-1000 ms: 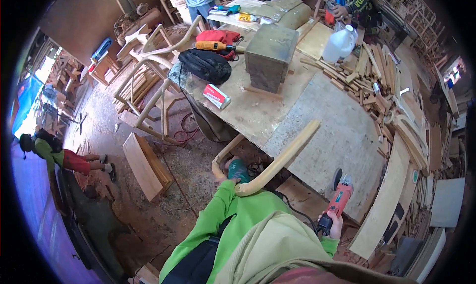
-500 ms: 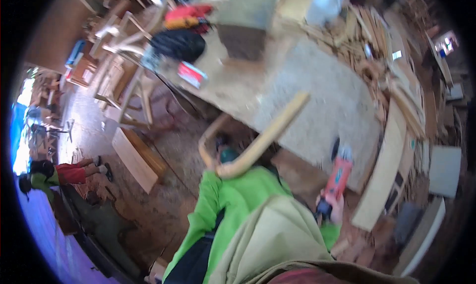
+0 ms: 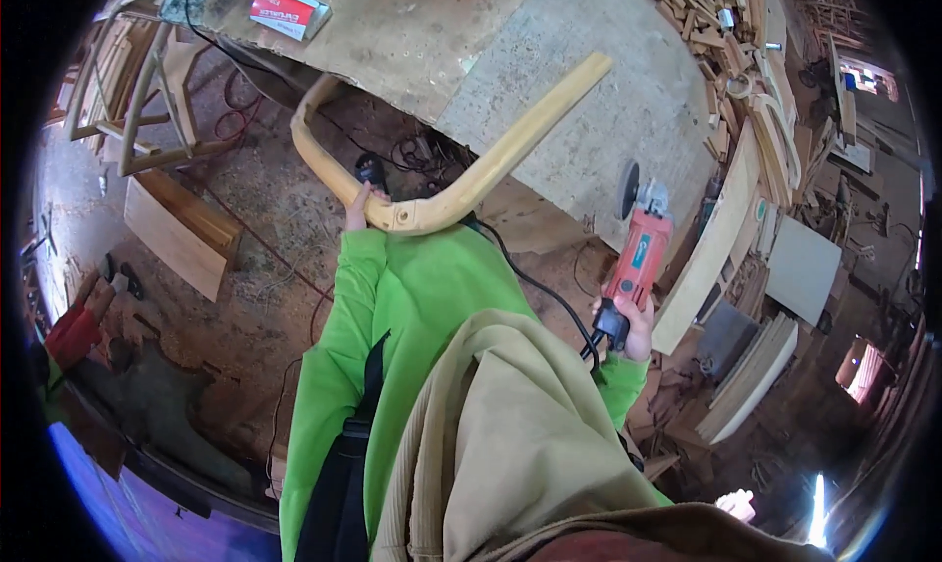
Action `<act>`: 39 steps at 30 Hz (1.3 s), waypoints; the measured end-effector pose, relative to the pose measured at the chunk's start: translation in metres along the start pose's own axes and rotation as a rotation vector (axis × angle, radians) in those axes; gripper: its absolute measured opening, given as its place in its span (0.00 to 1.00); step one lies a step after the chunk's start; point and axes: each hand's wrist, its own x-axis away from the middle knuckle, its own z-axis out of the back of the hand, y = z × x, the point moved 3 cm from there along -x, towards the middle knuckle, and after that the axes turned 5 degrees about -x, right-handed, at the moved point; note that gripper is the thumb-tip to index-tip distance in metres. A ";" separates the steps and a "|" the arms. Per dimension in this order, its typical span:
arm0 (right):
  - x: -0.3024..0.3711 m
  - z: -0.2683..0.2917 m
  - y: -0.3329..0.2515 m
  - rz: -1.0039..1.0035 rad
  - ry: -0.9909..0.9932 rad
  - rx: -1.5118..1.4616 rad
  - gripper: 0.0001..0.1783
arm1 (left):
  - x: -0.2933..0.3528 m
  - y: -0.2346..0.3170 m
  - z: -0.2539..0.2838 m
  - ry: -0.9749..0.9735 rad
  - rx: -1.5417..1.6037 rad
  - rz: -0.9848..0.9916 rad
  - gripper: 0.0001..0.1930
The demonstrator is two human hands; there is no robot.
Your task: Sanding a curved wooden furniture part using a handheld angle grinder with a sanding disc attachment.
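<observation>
My left hand (image 3: 363,209) is closed around the bend of a curved, U-shaped wooden chair part (image 3: 471,191), held in front of my green-sleeved body. One arm of this pale wood reaches up over the table; the other bends away at the left. A small round hole shows near the bend. In my right hand (image 3: 633,323), at the right, is a red angle grinder (image 3: 643,243), gripped by its rear end. Its dark disc (image 3: 628,189) points away from me, apart from the wood. A black cord (image 3: 530,281) trails behind my body.
A grey-topped worktable (image 3: 579,120) stands ahead, bearing a red and white box (image 3: 289,12). Wood offcuts (image 3: 721,56) are heaped at the far right, beside a long curved board (image 3: 711,258). Wooden frames (image 3: 162,101) and a plank box (image 3: 182,233) stand at left. A person's red clothing (image 3: 74,336) shows far left.
My view has swung, so the table and its box sit higher and further left. The wooden part and grinder appear higher in the picture, both still held. The blur has gone.
</observation>
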 end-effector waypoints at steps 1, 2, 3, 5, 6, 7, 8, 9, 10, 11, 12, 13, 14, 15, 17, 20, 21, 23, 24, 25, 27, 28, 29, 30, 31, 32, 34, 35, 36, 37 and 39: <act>-0.002 -0.005 -0.002 0.003 0.002 0.051 0.22 | -0.012 -0.001 0.004 0.008 0.002 0.021 0.10; -0.006 -0.010 -0.002 0.001 -0.013 0.073 0.21 | -0.019 0.001 0.001 0.022 -0.031 -0.004 0.11; -0.007 -0.013 -0.003 -0.005 -0.003 0.084 0.21 | -0.026 0.003 -0.004 0.035 -0.063 -0.032 0.13; -0.007 -0.019 -0.002 -0.008 -0.009 0.090 0.20 | -0.039 0.011 -0.020 -0.007 -0.065 -0.043 0.16; -0.006 -0.023 -0.002 -0.012 0.014 0.085 0.20 | -0.046 0.013 -0.023 0.062 -0.065 -0.056 0.20; -0.007 -0.025 -0.002 -0.022 0.016 0.085 0.20 | -0.053 0.014 -0.021 0.072 -0.067 -0.053 0.20; -0.008 -0.028 -0.004 -0.002 0.000 0.114 0.21 | -0.060 0.015 -0.018 0.107 -0.100 -0.086 0.21; -0.009 -0.029 -0.005 0.017 -0.016 0.142 0.21 | -0.067 0.014 -0.015 0.143 -0.136 -0.118 0.21; -0.010 -0.029 -0.005 0.006 -0.012 0.139 0.21 | -0.076 0.015 -0.006 0.152 -0.089 -0.145 0.24; -0.013 -0.028 -0.006 0.003 -0.024 0.140 0.21 | -0.078 0.013 -0.010 0.161 -0.091 -0.143 0.24; -0.018 -0.025 -0.008 0.000 -0.038 0.141 0.22 | -0.079 0.013 -0.014 0.177 -0.101 -0.156 0.24; -0.027 -0.022 -0.013 -0.008 -0.040 0.142 0.22 | -0.080 0.014 -0.019 0.191 -0.110 -0.171 0.25; -0.035 -0.022 -0.016 -0.008 -0.066 0.181 0.23 | -0.078 0.016 -0.035 0.151 -0.145 -0.115 0.27; -0.040 -0.021 -0.019 -0.006 -0.092 0.221 0.24 | -0.080 0.011 -0.036 0.155 -0.153 -0.117 0.27; -0.049 -0.015 -0.023 -0.002 -0.089 0.216 0.24 | -0.091 0.001 -0.035 0.146 -0.133 -0.148 0.27; -0.062 -0.011 -0.033 0.034 -0.136 0.288 0.24 | -0.105 -0.017 -0.049 0.216 -0.155 -0.248 0.28; -0.067 -0.008 -0.034 0.026 -0.136 0.272 0.24 | -0.106 -0.019 -0.060 0.231 -0.145 -0.260 0.29; -0.075 -0.004 -0.038 0.020 -0.152 0.261 0.24 | -0.117 -0.026 -0.057 0.246 -0.171 -0.285 0.31; -0.078 -0.002 -0.040 0.020 -0.150 0.273 0.23 | -0.122 -0.027 -0.058 0.367 -0.291 -0.362 0.34; -0.080 0.000 -0.042 0.018 -0.148 0.286 0.23 | -0.124 -0.028 -0.057 0.493 -0.411 -0.436 0.36; -0.087 0.002 -0.046 0.054 -0.163 0.319 0.22 | -0.107 -0.030 -0.087 0.521 -0.441 -0.472 0.39; -0.089 0.003 -0.048 0.084 -0.173 0.350 0.20 | -0.091 -0.029 -0.099 0.545 -0.499 -0.410 0.39; -0.092 0.003 -0.050 0.086 -0.177 0.349 0.20 | -0.084 -0.028 -0.105 0.569 -0.555 -0.349 0.38; -0.095 0.004 -0.051 0.078 -0.174 0.339 0.20 | -0.090 -0.031 -0.102 0.559 -0.560 -0.336 0.36; -0.097 0.006 -0.053 0.070 -0.166 0.327 0.20 | -0.098 -0.032 -0.102 0.553 -0.565 -0.336 0.36; -0.096 0.008 -0.054 0.070 -0.155 0.323 0.20 | -0.104 -0.035 -0.102 0.565 -0.607 -0.308 0.33; -0.097 0.008 -0.060 0.036 -0.143 0.296 0.22 | -0.152 -0.061 -0.024 0.587 -0.646 -0.296 0.30; -0.101 0.003 -0.066 0.010 -0.194 0.286 0.22 | -0.189 -0.057 0.050 0.528 -0.764 -0.379 0.28; -0.109 0.003 -0.071 -0.034 -0.282 0.269 0.22 | -0.221 0.003 0.118 0.508 -0.892 -0.498 0.25; -0.114 0.006 -0.062 -0.016 -0.225 0.297 0.22 | -0.221 -0.037 0.093 0.459 -0.891 -0.472 0.25; -0.114 0.010 -0.061 0.001 -0.156 0.287 0.22 | -0.206 -0.038 0.032 0.459 -0.444 -0.029 0.22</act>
